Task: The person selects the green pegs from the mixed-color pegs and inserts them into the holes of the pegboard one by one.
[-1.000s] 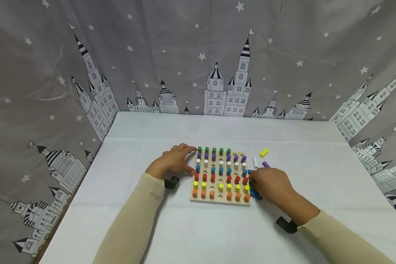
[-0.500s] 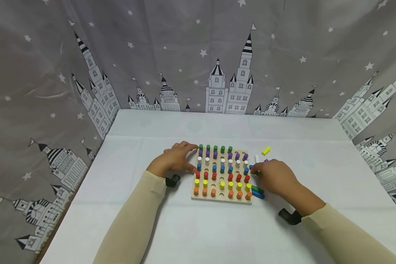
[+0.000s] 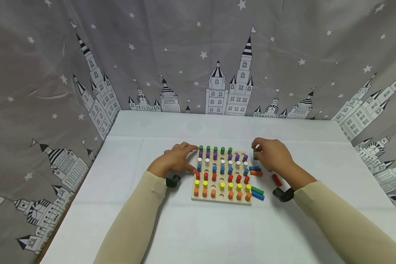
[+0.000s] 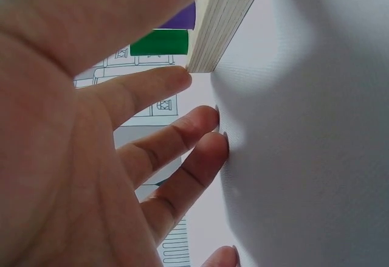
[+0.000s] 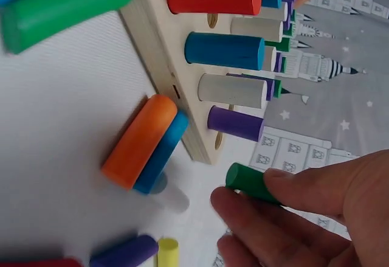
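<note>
A wooden pegboard (image 3: 206, 200) carries rows of upright coloured pegs, with a few bare holes among them. At its left edge lies my left hand (image 3: 175, 158), fingers spread, thumb and index finger touching the side. The left wrist view shows that index fingertip (image 4: 180, 78) right at the board's far corner. My right hand (image 3: 274, 154) pinches a green peg (image 5: 246, 179) between thumb and fingers, raised off the far right corner of the board. The purple peg (image 5: 236, 123) closest to it stands at the end of its row, beside a bare hole.
Loose pegs lie right of the board: an orange peg (image 5: 140, 142) against a blue one (image 5: 165, 157), a red peg (image 3: 277, 180), and a green peg (image 3: 258, 190) beside another blue peg (image 3: 257, 196). Purple (image 5: 124, 252), yellow (image 5: 168, 253) and white (image 5: 175, 199) pegs lie further back.
My right hand has moved from the loose pegs beside the board toward its far right corner, now with a green peg pinched. Orange and red loose pegs are uncovered. The left hand keeps its place.
</note>
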`<move>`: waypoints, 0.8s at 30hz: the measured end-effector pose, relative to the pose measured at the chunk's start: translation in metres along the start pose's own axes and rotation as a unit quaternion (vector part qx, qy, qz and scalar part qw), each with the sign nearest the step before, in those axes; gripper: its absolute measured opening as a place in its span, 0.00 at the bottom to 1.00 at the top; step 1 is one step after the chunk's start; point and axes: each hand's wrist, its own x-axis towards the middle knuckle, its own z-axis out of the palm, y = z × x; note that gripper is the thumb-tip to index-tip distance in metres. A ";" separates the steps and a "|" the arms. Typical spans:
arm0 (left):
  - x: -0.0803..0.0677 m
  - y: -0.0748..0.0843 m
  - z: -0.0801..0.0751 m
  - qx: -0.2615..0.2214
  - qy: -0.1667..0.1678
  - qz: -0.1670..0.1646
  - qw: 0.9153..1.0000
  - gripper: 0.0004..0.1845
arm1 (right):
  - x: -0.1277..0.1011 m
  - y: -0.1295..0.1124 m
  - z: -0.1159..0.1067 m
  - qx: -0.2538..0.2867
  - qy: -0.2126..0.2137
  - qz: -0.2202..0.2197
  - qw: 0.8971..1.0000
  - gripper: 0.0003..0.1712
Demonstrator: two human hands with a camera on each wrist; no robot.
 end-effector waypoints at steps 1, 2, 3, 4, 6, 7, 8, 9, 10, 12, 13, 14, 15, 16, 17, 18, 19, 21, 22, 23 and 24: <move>0.000 0.000 0.001 0.001 -0.001 0.000 1.000 0.51 | 0.004 -0.001 0.001 0.010 -0.003 0.003 1.000 0.18; 0.001 -0.001 0.001 0.001 -0.001 0.001 1.000 0.51 | 0.008 -0.003 0.002 0.019 -0.005 0.003 1.000 0.18; 0.001 -0.001 0.002 0.002 -0.001 0.001 1.000 0.51 | 0.013 -0.004 0.003 0.028 -0.007 0.003 1.000 0.18; 0.001 -0.001 0.002 0.003 -0.001 0.002 1.000 0.51 | 0.017 -0.005 0.005 0.038 -0.009 0.001 0.999 0.18; 0.001 -0.001 0.002 0.004 0.000 0.002 1.000 0.51 | 0.026 -0.008 0.009 0.049 -0.014 -0.007 0.999 0.17; 0.001 -0.001 0.002 0.004 0.000 0.003 1.000 0.51 | 0.030 -0.009 0.011 0.052 -0.016 -0.013 0.998 0.17; 0.000 0.000 0.001 0.003 0.000 0.004 1.000 0.51 | 0.034 -0.011 0.013 0.055 -0.019 -0.018 0.998 0.17; 0.000 0.000 0.001 0.003 -0.001 0.005 1.000 0.51 | 0.038 -0.012 0.016 0.056 -0.023 -0.022 0.998 0.16; -0.001 0.000 0.000 0.003 -0.002 0.005 1.000 0.51 | 0.041 -0.013 0.018 0.054 -0.027 -0.027 0.998 0.16; -0.002 0.001 -0.001 0.004 -0.004 0.007 1.000 0.51 | 0.045 -0.016 0.022 0.039 -0.032 -0.032 0.998 0.15; -0.003 0.001 -0.001 0.005 -0.005 0.008 1.000 0.51 | 0.047 -0.018 0.024 0.032 -0.033 -0.036 0.998 0.15; -0.004 0.001 -0.002 0.005 -0.006 0.008 1.000 0.51 | 0.048 -0.020 0.025 0.022 -0.033 -0.038 0.998 0.15; -0.004 0.001 -0.002 0.005 -0.007 0.008 1.000 0.51 | 0.049 -0.021 0.025 0.008 -0.032 -0.043 0.999 0.15; -0.004 0.001 -0.002 0.005 -0.007 0.009 1.000 0.51 | 0.049 -0.023 0.025 -0.006 -0.031 -0.048 0.998 0.15; -0.004 0.001 -0.002 0.005 -0.006 0.010 1.000 0.51 | 0.048 -0.024 0.025 -0.020 -0.031 -0.055 0.998 0.15; -0.004 0.001 -0.002 0.003 -0.005 0.010 1.000 0.51 | 0.048 -0.026 0.024 -0.033 -0.030 -0.062 0.997 0.14; -0.004 0.001 -0.002 0.001 -0.005 0.009 1.000 0.51 | 0.047 -0.027 0.023 -0.044 -0.030 -0.069 0.996 0.14; -0.004 0.001 -0.003 -0.003 -0.002 0.010 1.000 0.51 | 0.045 -0.030 0.022 -0.065 -0.032 -0.083 0.994 0.14; -0.004 0.001 -0.003 -0.005 -0.001 0.009 1.000 0.51 | 0.044 -0.031 0.021 -0.074 -0.032 -0.090 0.993 0.13; -0.004 0.001 -0.003 -0.006 0.000 0.008 1.000 0.52 | 0.042 -0.032 0.021 -0.083 -0.031 -0.097 0.991 0.13; -0.004 0.001 -0.003 -0.009 0.000 0.007 1.000 0.52 | 0.042 -0.033 0.021 -0.090 -0.029 -0.101 0.990 0.12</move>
